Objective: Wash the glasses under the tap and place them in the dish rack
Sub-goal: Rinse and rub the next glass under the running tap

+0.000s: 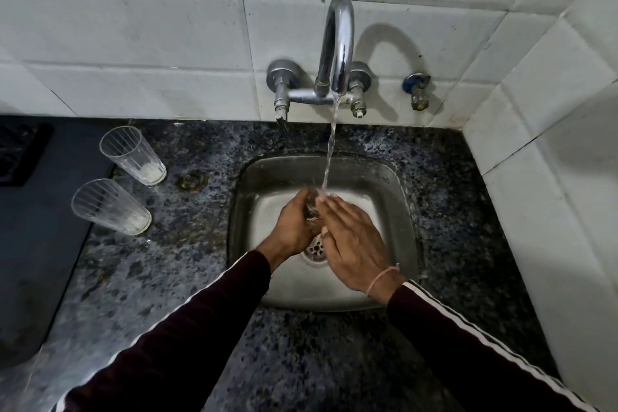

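Left grip (294, 227) clasps a clear glass (312, 211) under the tap (337, 43); flat right grip (351, 237) rubs it, inside the round-cornered steel sink (398, 197).

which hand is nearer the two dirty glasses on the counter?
Left. The left hand grips a glass over the sink, on the side toward the two glasses. The right hand is farther right.
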